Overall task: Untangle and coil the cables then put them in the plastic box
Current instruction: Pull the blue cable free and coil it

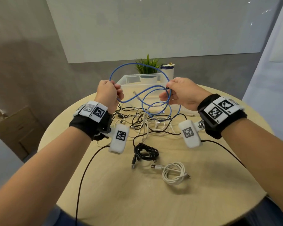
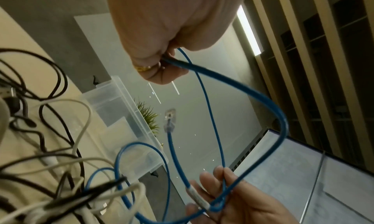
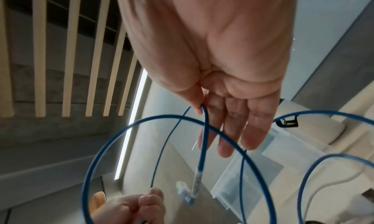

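Observation:
A blue network cable (image 1: 138,64) hangs in loops between my two hands above the round table. My left hand (image 1: 109,93) grips it in a fist; the left wrist view shows the cable (image 2: 222,77) leaving the curled fingers (image 2: 153,58). My right hand (image 1: 178,92) pinches the cable (image 3: 204,131) between thumb and forefinger, the other fingers (image 3: 253,131) straight. A clear connector (image 2: 170,115) dangles free. Lower loops drop onto a tangle of black and white cables (image 1: 144,124). The clear plastic box (image 1: 129,80) stands behind the hands.
A coiled black cable (image 1: 145,152) and a coiled white cable (image 1: 174,172) lie on the table (image 1: 203,201) near me. A potted plant (image 1: 148,69) and a white canister (image 1: 167,70) stand behind the box. Cardboard boxes (image 1: 15,128) sit on the floor at left.

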Demonstrator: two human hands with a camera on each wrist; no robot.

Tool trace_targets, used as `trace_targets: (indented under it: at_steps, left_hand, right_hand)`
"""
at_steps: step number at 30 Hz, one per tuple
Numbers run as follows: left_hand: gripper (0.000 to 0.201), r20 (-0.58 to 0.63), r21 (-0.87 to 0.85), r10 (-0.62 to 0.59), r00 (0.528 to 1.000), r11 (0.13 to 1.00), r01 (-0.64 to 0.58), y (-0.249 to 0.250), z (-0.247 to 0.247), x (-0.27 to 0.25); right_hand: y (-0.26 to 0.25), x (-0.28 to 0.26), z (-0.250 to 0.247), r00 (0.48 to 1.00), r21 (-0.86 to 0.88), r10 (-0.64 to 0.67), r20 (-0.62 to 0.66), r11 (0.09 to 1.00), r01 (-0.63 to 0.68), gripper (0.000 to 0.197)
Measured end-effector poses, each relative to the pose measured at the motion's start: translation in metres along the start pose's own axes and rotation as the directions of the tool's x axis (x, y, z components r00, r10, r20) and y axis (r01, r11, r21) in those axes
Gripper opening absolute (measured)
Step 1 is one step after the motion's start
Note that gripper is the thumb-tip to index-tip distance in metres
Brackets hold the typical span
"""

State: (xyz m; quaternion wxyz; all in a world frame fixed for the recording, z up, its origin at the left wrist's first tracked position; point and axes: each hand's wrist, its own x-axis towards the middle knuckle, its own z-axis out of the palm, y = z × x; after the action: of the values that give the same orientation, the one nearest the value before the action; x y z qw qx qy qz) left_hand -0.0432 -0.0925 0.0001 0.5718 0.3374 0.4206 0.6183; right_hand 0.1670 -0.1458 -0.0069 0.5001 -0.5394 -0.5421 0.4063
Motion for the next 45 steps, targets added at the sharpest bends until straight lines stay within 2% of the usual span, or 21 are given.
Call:
trace_targets:
  at_steps: [2,4,6,7,9,10,12,14,17,19,22,25,27,29,31,33,38,40,42,43,45]
  left_hand:
    - [0.025,0.017,-0.060,-0.085,0.996,0.995,0.086,-0.001,0.005,-0.004]
    - [0.026,0.077,-0.011,-0.092,0.993,0.996,0.094,-0.005,0.008,-0.007]
    - [0.020,0.115,0.171,-0.057,0.992,0.985,0.036,-0.011,0.008,-0.009]
    - [0.018,0.142,0.309,-0.027,0.990,0.951,-0.018,-0.014,0.006,-0.008]
    - [0.029,0.231,0.601,0.063,0.971,0.775,-0.194,-0.018,-0.001,-0.007]
    - [0.037,0.304,0.667,0.131,0.944,0.678,-0.309,-0.017,-0.003,-0.007]
    - [0.046,0.468,0.631,0.230,0.853,0.589,-0.505,-0.012,-0.004,-0.016]
    - [0.046,0.611,0.556,0.214,0.762,0.570,-0.606,-0.009,-0.003,-0.025]
    - [0.032,0.773,0.482,0.079,0.630,0.572,-0.663,-0.012,0.000,-0.031]
    - [0.020,0.815,0.444,0.062,0.577,0.573,-0.689,-0.016,0.002,-0.033]
    - [0.023,0.793,0.462,0.079,0.604,0.567,-0.682,-0.017,0.001,-0.031]
    - [0.025,0.759,0.554,0.055,0.649,0.470,-0.687,-0.016,-0.001,-0.027]
    - [0.033,0.743,0.580,0.013,0.669,0.487,-0.653,-0.014,-0.001,-0.028]
    - [0.035,0.747,0.583,-0.047,0.663,0.526,-0.620,-0.013,0.000,-0.031]
    - [0.022,0.772,0.580,-0.089,0.629,0.504,-0.640,-0.016,0.002,-0.035]
    - [0.006,0.771,0.591,-0.103,0.628,0.483,-0.646,-0.019,0.005,-0.037]
    - [0.023,0.741,0.599,-0.096,0.665,0.541,-0.590,-0.014,0.008,-0.042]
    - [0.025,0.740,0.623,-0.139,0.658,0.508,-0.594,-0.014,0.009,-0.046]
    - [0.019,0.752,0.630,-0.169,0.637,0.467,-0.620,-0.018,0.010,-0.048]
    - [0.015,0.752,0.630,-0.164,0.638,0.461,-0.624,-0.019,0.010,-0.048]
    - [0.018,0.733,0.630,-0.093,0.674,0.468,-0.620,-0.019,0.011,-0.046]
  right_hand:
    - [-0.001,-0.003,0.003,1.000,0.088,0.008,0.029,0.996,-0.010,0.017]
    - [-0.002,-0.005,0.006,1.000,0.146,0.003,0.026,0.989,-0.006,0.018]
    - [-0.002,-0.004,0.007,1.000,0.210,-0.006,-0.002,0.978,0.007,0.021]
    - [-0.002,-0.002,0.007,1.000,0.234,-0.008,-0.019,0.972,0.012,0.022]
    - [-0.003,-0.001,0.006,0.998,0.264,0.004,-0.056,0.965,0.011,0.021]
    - [-0.003,0.000,0.005,0.997,0.272,0.013,-0.071,0.962,0.007,0.020]
    - [-0.004,0.000,0.003,0.996,0.278,0.015,-0.093,0.961,0.012,0.018]
    - [-0.004,-0.001,0.002,0.995,0.268,0.000,-0.102,0.963,0.027,0.020]
    - [-0.003,0.000,0.003,0.995,0.249,-0.023,-0.092,0.967,0.045,0.024]
    - [-0.003,0.002,0.003,0.992,0.214,-0.033,-0.123,0.975,0.059,0.027]
    - [-0.003,0.003,0.001,0.981,0.144,-0.069,-0.181,0.985,0.096,0.029]
    - [-0.005,0.000,-0.002,0.983,0.242,-0.074,-0.167,0.964,0.113,0.029]
    - [-0.005,-0.001,-0.003,0.985,0.236,-0.075,-0.156,0.965,0.110,0.029]
    - [-0.003,0.000,-0.002,0.983,0.178,-0.093,-0.160,0.977,0.121,0.029]
    - [-0.003,0.000,0.000,0.980,0.147,-0.125,-0.154,0.978,0.148,0.030]
    - [-0.004,-0.001,0.002,0.981,0.152,-0.138,-0.139,0.976,0.158,0.030]
    - [-0.004,-0.004,-0.002,0.987,0.174,-0.124,-0.098,0.975,0.140,0.028]
    - [-0.004,-0.005,0.000,0.989,0.188,-0.110,-0.102,0.974,0.128,0.028]
    - [-0.005,-0.006,0.001,0.989,0.209,-0.096,-0.109,0.971,0.117,0.028]
    - [-0.005,-0.006,0.001,0.989,0.214,-0.094,-0.110,0.970,0.116,0.028]
    - [-0.005,-0.006,0.000,0.989,0.196,-0.097,-0.115,0.973,0.118,0.028]
